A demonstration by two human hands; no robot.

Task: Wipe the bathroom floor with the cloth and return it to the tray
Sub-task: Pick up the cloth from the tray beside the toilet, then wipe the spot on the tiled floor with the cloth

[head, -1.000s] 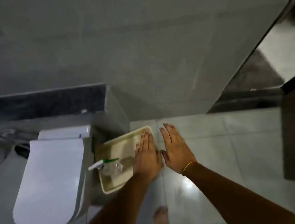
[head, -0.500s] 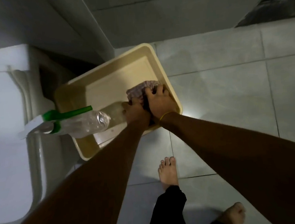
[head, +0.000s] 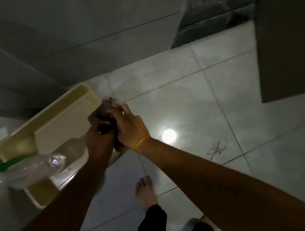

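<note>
A beige plastic tray [head: 57, 121] sits on the tiled bathroom floor [head: 192, 97] at the left. A dark, brownish cloth [head: 104, 110] is bunched over the tray's right rim. My left hand [head: 99, 139] and my right hand [head: 129, 126] are both closed on the cloth, side by side. My right wrist has a thin yellow band. The hands hide most of the cloth.
A clear spray bottle [head: 30, 170] with a green trigger lies across the tray's near end. A green scribble mark [head: 215, 149] shows on a tile to the right. My bare foot [head: 145, 190] stands below the hands. A dark cabinet [head: 284, 37] hangs at the right.
Both hands went from flat and open above the tray to closed on the cloth. The cloth has come up from the tray's floor to its right rim.
</note>
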